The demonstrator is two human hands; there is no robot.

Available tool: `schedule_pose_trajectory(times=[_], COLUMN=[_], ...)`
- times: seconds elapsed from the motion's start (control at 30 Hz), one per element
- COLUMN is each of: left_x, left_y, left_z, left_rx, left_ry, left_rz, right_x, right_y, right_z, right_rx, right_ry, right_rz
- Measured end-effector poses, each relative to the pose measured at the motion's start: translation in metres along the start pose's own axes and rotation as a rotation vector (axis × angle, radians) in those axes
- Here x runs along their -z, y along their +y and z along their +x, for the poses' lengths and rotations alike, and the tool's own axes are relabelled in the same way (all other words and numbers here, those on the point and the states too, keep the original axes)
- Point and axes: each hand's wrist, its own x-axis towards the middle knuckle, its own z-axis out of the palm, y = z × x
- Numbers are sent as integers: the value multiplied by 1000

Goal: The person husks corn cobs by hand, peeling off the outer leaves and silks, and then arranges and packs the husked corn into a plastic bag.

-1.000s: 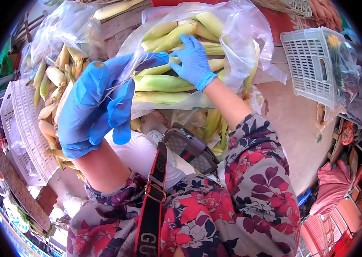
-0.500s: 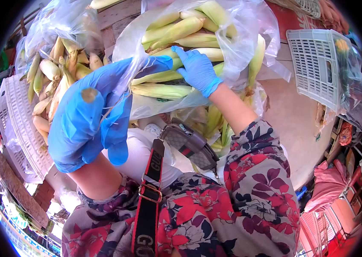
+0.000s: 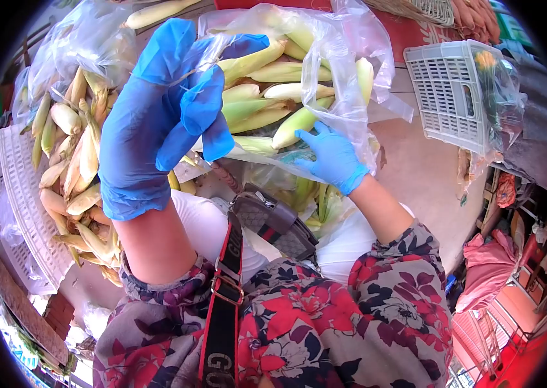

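Observation:
My left hand (image 3: pixel 170 110), in a blue glove, is raised at the near left side of a clear plastic bag (image 3: pixel 377 42). Its fingers are bent around a whitish, twisted strip of plastic that looks like the bag's edge. Unpeeled corn ears (image 3: pixel 247 113) lie heaped in the bag, pale green and yellowish. My right hand (image 3: pixel 335 158), gloved too, is at the bag's near right edge with fingers spread. Its fingertips are right by the lower end of a green corn ear (image 3: pixel 299 126).
To the left, a white plastic crate (image 3: pixel 24 200) stands beside piled corn ears (image 3: pixel 79 168) with yellowed husks. A grey-white crate (image 3: pixel 448 97) is at the far right. A shoulder bag (image 3: pixel 273 223) hangs at my lap, near more greenery below the plastic bag.
My right hand has drawn back from the middle of the corn to the bag's near right edge. My left hand has risen, and the corn in the bag lies differently.

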Motion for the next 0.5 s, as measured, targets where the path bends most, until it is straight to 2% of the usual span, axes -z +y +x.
schedule_pose_trajectory(times=[0.07, 0.1, 0.23, 0.27, 0.33, 0.37, 0.4, 0.47, 0.5], left_x=[3, 2, -7, -13, -4, -3, -3, -6, -4], left_y=[1, 3, 2, 4, 4, 4, 4, 4, 3], left_z=[3, 3, 3, 1, 5, 8, 9, 12, 14], left_rx=[-2, -12, -72, -80, -84, -99, -112, -131, -161], left_ry=[-33, -36, 38, 91, -19, 23, 90, 77, -28], left_rz=[-48, -20, 43, 99, -64, -83, -42, -67, -145], right_x=[3, -2, -11, -7, 14, 11, 23, 46, 44], right_y=[-18, -24, -29, -25, -22, -14, -12, -10, 0], right_z=[7, 9, 17, 21, 27, 26, 29, 33, 39], right_rx=[91, 141, 195, 219, 269, 228, 99, -161, -195], right_ry=[87, 126, -89, 70, 390, 580, 596, 628, 551], right_rz=[-138, -97, -37, -96, -212, -310, -297, -251, -286])
